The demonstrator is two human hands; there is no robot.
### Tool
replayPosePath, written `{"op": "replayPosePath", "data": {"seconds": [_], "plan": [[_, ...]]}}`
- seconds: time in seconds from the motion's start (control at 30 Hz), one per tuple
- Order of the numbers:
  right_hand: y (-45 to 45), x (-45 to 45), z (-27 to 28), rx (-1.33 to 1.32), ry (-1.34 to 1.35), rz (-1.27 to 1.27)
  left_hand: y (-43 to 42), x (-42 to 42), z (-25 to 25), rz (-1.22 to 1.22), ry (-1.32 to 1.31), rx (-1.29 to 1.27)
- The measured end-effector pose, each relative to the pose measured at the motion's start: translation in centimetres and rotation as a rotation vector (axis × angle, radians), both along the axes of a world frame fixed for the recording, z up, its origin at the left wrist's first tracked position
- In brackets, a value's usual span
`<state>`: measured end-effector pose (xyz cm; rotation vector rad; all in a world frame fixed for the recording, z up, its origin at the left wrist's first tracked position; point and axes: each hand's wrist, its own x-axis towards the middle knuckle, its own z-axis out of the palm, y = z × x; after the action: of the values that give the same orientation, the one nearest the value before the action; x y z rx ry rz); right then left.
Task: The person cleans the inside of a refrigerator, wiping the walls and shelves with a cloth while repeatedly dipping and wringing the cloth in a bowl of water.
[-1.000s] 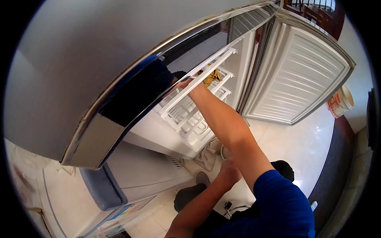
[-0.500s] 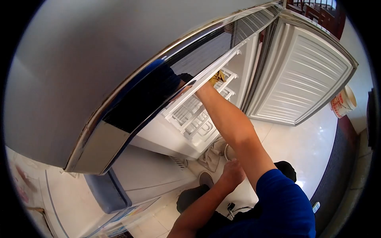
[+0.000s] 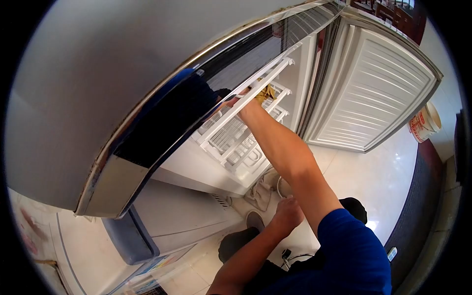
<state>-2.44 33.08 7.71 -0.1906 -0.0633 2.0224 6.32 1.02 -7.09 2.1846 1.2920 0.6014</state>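
My right hand (image 3: 249, 104) reaches inside the open freezer (image 3: 182, 179), its wrist beneath a white rack bar (image 3: 231, 115). Yellow-brown cloth (image 3: 266, 94) shows beside the hand among the racks, seemingly gripped by it; the fingers are mostly hidden. White wire racks (image 3: 223, 137) lie just below. My left hand (image 3: 289, 214) is closed in a fist under the right forearm, with nothing visible in it. Close by it are the rim of a round container (image 3: 282, 187) and a crumpled greyish cloth (image 3: 260, 192) on the floor.
The ribbed freezer door (image 3: 371, 91) stands swung out to the right. Past it is a white bucket with red print (image 3: 425, 123). The dark glossy upper front (image 3: 162, 128) overhangs the opening. A grey-edged white appliance (image 3: 130, 236) stands at lower left, and a dark mat (image 3: 415, 206) lies at right.
The upper rack bar now shows farther out, across my right wrist. My right hand and the cloth have shifted slightly. The view has also moved a little; my left hand stays in place.
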Motion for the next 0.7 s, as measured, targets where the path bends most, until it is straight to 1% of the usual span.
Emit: {"op": "replayPosePath", "data": {"seconds": [0.1,0.3,0.33,0.4,0.43,0.5,0.53,0.57,0.63,0.67,0.7], "plan": [[-0.2,0.3,-0.5,0.004,-0.002,0.003,0.3,-0.2,0.3,-0.006,0.014,0.017],[0.1,0.0,-0.4,-0.005,0.004,0.008,0.0,-0.1,-1.2,-0.037,-0.005,-0.011],[0.0,0.0,-0.4,-0.007,0.000,0.014,0.4,-0.1,0.2,-0.037,-0.007,-0.007],[-0.2,0.4,-0.7,-0.015,-0.005,0.024,1.2,-0.3,3.0,-0.083,0.276,-0.169],[-0.4,0.9,-1.5,-0.025,-0.011,0.040,1.3,-0.3,3.9,-0.083,0.266,-0.174],[-0.9,2.3,-3.5,-0.016,0.026,0.111,1.4,-0.4,5.1,-0.097,0.393,-0.167],[-1.1,2.8,-4.4,0.063,0.154,0.218,1.5,-0.4,5.1,-0.102,0.384,-0.165],[-1.9,4.6,-5.7,0.125,0.129,0.268,1.7,-0.3,4.8,-0.109,0.392,-0.180],[-4.0,7.7,-6.3,0.055,0.085,0.348,1.6,-0.1,4.4,-0.128,0.387,-0.204],[-5.1,9.3,-6.4,0.044,0.072,0.339,1.5,-0.1,4.3,-0.119,0.371,-0.206],[-6.5,10.8,-5.4,0.027,-0.011,0.370,1.6,0.0,4.3,-0.110,0.355,-0.207]]}}
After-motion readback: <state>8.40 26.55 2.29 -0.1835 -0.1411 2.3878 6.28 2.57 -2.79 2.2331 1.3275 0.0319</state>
